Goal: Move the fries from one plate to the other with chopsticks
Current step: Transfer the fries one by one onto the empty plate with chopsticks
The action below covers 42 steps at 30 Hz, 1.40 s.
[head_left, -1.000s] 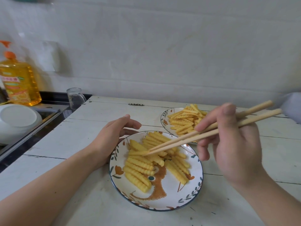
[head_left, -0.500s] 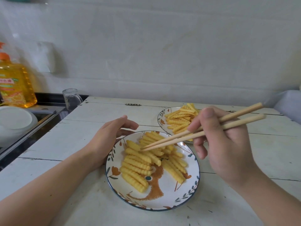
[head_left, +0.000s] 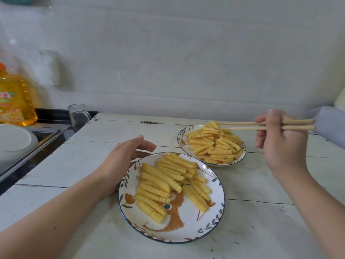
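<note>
From your head camera, the near plate (head_left: 214, 219) on the white counter (head_left: 261, 230) holds crinkle-cut fries (head_left: 164, 182); the far plate (head_left: 182, 139), just beyond it, holds a fuller heap (head_left: 214, 144). Your left hand (head_left: 119, 163) rests relaxed and spread against the near plate's rim. Your right hand (head_left: 280, 144) pinches the chopsticks (head_left: 242, 125), whose tips grip one fry (head_left: 214, 124) above the far heap. The yellow bottle (head_left: 15, 101) at left carries a label too blurred to read.
</note>
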Motion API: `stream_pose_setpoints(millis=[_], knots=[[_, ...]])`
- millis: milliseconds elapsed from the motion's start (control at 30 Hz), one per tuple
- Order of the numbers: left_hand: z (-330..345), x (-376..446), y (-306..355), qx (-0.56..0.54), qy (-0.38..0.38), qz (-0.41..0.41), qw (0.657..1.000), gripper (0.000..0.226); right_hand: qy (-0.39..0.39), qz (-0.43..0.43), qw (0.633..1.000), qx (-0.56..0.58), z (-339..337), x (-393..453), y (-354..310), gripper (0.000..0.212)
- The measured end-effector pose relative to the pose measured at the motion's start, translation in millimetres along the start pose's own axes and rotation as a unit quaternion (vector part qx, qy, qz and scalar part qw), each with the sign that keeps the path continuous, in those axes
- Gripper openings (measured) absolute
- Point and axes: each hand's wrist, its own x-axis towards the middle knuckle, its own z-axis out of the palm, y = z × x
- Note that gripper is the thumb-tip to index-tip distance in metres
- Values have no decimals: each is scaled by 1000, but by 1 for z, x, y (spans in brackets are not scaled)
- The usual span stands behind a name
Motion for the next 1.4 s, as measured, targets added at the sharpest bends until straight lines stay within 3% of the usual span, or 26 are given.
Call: stream_pose_setpoints(millis=[400,633,767,900,1200,1400], knots=[[0,1,-1,-2,-2,1,1000,48,0,-2,1000,-22,10,3,10,36],[0,0,0,3,-2,-3,1000,48,56,79,983,156,2,9,-21,59],[0,-1,1,4,-1,0,1000,48,-62,164,949,263,8,-4,-47,65],[1,-1,0,14,5,17,1000,49,-166,140,945,245,22,-26,-65,59],[2,-1,3,2,3,2,1000,49,-266,83,936,216,42,-62,-66,56],[2,-2,4,9,2,-2,1000,49,-271,69,941,189,41,-64,-69,51]])
